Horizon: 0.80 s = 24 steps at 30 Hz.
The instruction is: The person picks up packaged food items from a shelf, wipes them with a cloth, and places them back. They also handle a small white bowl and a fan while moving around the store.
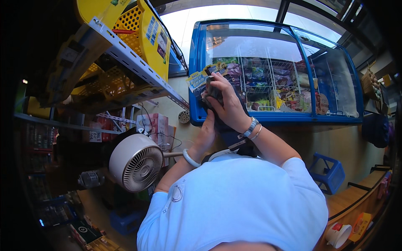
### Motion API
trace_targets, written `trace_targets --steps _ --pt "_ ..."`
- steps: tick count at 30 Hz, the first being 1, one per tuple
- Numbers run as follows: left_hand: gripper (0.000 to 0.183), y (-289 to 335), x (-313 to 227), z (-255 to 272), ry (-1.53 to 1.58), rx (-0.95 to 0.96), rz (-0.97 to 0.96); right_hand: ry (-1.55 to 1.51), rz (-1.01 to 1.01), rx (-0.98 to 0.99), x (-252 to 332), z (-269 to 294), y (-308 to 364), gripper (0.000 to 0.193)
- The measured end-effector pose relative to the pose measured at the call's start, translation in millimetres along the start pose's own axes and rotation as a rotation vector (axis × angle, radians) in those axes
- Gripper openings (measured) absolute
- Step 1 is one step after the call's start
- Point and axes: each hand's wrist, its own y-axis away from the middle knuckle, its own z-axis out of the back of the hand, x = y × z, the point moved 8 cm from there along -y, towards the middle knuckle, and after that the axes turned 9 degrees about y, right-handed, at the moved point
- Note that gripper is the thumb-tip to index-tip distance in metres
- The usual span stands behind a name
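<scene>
My right hand (227, 100), with a watch and a bangle on its wrist, is closed around a small greyish-dark thing (208, 90) whose kind I cannot make out. Just below it, my left hand (207, 130) is held close, a pale bangle on its wrist. Its fingers are partly hidden, so its grip does not show. Blue and yellow printed cards (197, 81) stick out beside the right fingertips; whether they are held or fixed to the freezer is unclear. Beyond both hands stands a blue chest freezer (259, 118) with glass lids, full of colourful packets (258, 74).
A yellow rack with a white perforated metal post (138, 60) rises at the left. Near my left arm stands a round white fan (136, 163), with a pink-and-white box (157, 125) behind it. A blue plastic stool (328, 173) and a wooden counter (356, 196) are at right.
</scene>
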Motion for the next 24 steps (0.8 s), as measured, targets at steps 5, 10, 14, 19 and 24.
trace_targets --steps 5,10,14,19,24 --pt "0.071 2.2 -10.6 2.4 0.073 -0.084 -0.067 0.113 0.161 0.220 20.5 -21.7 -5.0 0.042" --pt "0.081 5.1 -36.6 0.4 0.064 -0.066 -0.181 0.069 0.260 0.359 38.4 -28.3 13.8 0.047" --pt "0.090 8.5 -42.4 19.2 0.051 -0.090 -0.100 0.073 0.265 0.402 46.4 -27.7 26.5 0.044" --pt "0.092 8.9 -44.7 31.0 0.161 -0.152 -0.083 0.104 0.328 0.468 48.8 -31.4 41.8 0.053" --pt "0.081 9.0 -43.2 47.1 0.173 -0.156 -0.138 0.103 0.342 0.468 50.9 -27.9 48.1 0.052"
